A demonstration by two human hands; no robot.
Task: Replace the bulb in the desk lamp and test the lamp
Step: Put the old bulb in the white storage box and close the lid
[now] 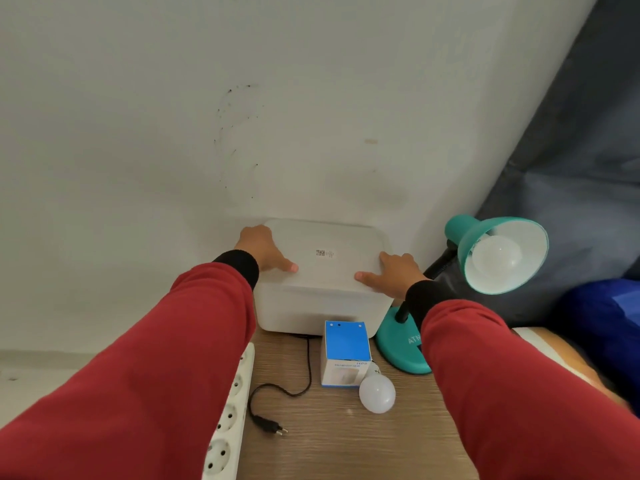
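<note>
A teal desk lamp (401,348) stands at the right of the wooden table, its shade (505,254) turned toward me with a white bulb (497,259) in the socket. A second white bulb (377,393) lies loose on the table next to a small blue and white box (344,351). The lamp's black cord ends in an unplugged plug (268,426) beside a white power strip (230,417). My left hand (265,249) and my right hand (393,271) grip the two sides of the lid of a white plastic storage box (318,306) standing against the wall.
A white wall rises straight behind the storage box. A dark grey curtain (571,150) hangs at the right behind the lamp, with blue fabric (602,323) below it. The table surface (329,445) shows wood grain between my red sleeves.
</note>
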